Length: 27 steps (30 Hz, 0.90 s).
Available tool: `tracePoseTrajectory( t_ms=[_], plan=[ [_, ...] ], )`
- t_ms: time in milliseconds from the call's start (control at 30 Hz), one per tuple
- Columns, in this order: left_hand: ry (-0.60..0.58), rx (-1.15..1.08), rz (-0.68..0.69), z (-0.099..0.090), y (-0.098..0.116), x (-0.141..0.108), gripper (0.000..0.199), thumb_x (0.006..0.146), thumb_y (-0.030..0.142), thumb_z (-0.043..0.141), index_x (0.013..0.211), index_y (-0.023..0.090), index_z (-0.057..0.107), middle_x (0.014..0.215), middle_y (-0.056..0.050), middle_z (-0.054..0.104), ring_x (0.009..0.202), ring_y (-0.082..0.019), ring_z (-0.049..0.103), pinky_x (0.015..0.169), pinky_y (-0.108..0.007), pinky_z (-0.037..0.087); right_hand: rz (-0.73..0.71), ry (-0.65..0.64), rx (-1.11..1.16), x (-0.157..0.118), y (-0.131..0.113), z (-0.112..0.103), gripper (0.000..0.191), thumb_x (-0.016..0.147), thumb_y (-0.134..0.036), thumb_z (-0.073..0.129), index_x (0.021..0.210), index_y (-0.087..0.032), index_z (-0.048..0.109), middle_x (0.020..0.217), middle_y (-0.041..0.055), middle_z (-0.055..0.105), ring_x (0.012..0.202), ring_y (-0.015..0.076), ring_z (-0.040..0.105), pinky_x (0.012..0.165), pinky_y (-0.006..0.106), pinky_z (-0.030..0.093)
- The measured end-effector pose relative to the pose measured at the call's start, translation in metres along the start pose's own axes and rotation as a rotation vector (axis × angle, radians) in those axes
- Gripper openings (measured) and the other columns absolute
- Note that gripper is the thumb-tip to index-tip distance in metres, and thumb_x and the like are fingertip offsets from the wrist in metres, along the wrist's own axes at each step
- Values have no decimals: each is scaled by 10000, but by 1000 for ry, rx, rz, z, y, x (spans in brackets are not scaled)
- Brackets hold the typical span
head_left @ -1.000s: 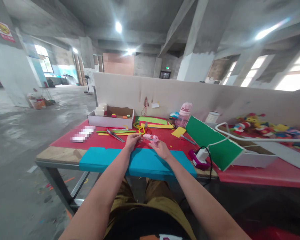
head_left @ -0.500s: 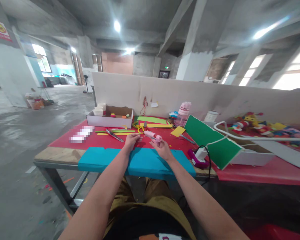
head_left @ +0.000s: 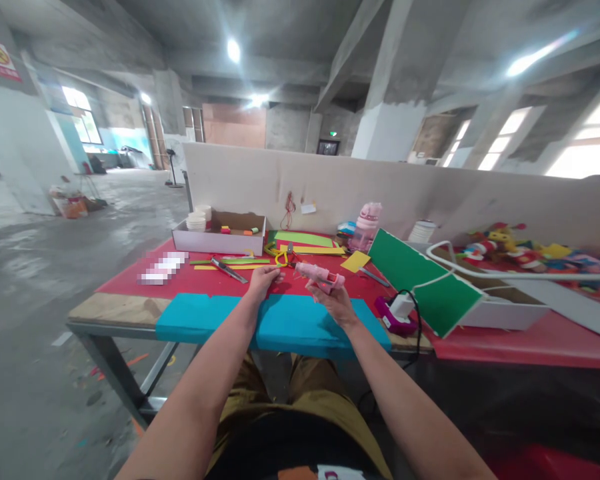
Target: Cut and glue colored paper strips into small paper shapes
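My right hand (head_left: 334, 301) is wrapped round the handle of a pink glue gun (head_left: 321, 276), its nozzle pointing left toward my other hand. My left hand (head_left: 264, 283) hovers over the red table cover (head_left: 145, 257) with thumb and fingers pinched together. A small yellowish bit shows at those fingertips, too small to name. Just beyond them lies a yellow looped item (head_left: 281, 257), partly hidden. A utility knife (head_left: 229, 270) rests left of my left hand, near yellow paper strips (head_left: 203, 268). Blue sheeting (head_left: 300, 327) covers the table edge below both wrists.
A white box (head_left: 220, 242) with paper cups (head_left: 197, 221) stands at the back left. To the right are a yellow square (head_left: 356, 261), a green board (head_left: 425, 283) leaning on another box, and a purple power strip (head_left: 395, 317) with a plug. A pink bottle (head_left: 367, 227) stands behind.
My right hand has moved a little to the right with the glue gun, so the nozzle is farther from my left hand. My left hand stays nearly still.
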State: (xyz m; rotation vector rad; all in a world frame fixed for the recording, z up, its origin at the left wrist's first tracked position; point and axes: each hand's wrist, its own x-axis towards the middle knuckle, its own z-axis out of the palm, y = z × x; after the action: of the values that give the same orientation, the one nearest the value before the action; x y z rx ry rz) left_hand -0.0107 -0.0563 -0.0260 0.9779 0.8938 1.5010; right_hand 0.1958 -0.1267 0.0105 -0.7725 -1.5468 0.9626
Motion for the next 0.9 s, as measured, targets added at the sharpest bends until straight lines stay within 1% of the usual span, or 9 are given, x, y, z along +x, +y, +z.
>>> tracePoseTrajectory(
  t_ms=[67, 133, 200, 267, 333, 467, 733, 900],
  plan=[
    [0, -6, 3, 1, 1, -1, 196, 684, 185, 736, 823, 82, 644, 701, -90, 711, 569, -120, 636, 597, -241, 513, -14, 5, -99, 4, 2, 0, 362, 654, -503, 723, 737, -158, 654, 574, 5, 580, 522, 132, 509, 504, 260, 415],
    [5, -12, 4, 1, 2, -1, 181, 683, 179, 737, 802, 79, 645, 682, -85, 705, 558, -117, 630, 587, -236, 508, -23, 30, -258, 9, 5, 0, 348, 688, -496, 682, 707, -150, 661, 562, 14, 593, 542, 153, 541, 524, 264, 427],
    [7, -13, 3, 1, 3, -1, 168, 683, 174, 738, 781, 74, 646, 672, -85, 702, 549, -116, 624, 582, -236, 504, -28, 59, -420, 12, 9, 1, 342, 708, -484, 657, 698, -142, 671, 601, 36, 636, 606, 185, 595, 580, 275, 455],
    [9, -11, 1, 1, 2, 0, 157, 686, 167, 735, 772, 73, 644, 669, -87, 701, 546, -118, 623, 585, -239, 503, -35, 83, -522, 14, 14, 1, 340, 723, -474, 643, 725, -137, 684, 671, 58, 679, 673, 212, 633, 641, 287, 476],
    [10, -13, -3, 1, 2, 0, 148, 693, 160, 729, 779, 77, 644, 672, -85, 702, 558, -123, 629, 600, -246, 505, -40, 85, -555, 14, 19, 3, 351, 740, -474, 629, 799, -134, 696, 750, 74, 708, 724, 230, 654, 685, 301, 490],
    [1, -14, -14, 1, 1, 1, 169, 690, 174, 740, 800, 81, 652, 694, -87, 707, 583, -132, 637, 625, -260, 512, -54, 39, -559, 16, 26, 7, 398, 757, -495, 618, 953, -156, 691, 876, 88, 729, 835, 261, 668, 747, 333, 504],
    [-1, 3, -21, 1, 1, 1, 142, 685, 184, 741, 767, 83, 684, 677, -77, 705, 579, -125, 624, 619, -253, 510, -60, 48, -735, 23, 28, 15, 325, 792, -435, 612, 936, -154, 684, 904, 112, 722, 866, 259, 669, 754, 322, 497],
    [-5, 7, -20, 2, 3, 0, 136, 686, 177, 739, 771, 81, 693, 654, -69, 696, 575, -126, 624, 624, -254, 512, -57, 58, -840, 25, 31, 20, 318, 798, -418, 618, 944, -141, 675, 923, 129, 716, 874, 261, 670, 762, 317, 490]
  ],
)
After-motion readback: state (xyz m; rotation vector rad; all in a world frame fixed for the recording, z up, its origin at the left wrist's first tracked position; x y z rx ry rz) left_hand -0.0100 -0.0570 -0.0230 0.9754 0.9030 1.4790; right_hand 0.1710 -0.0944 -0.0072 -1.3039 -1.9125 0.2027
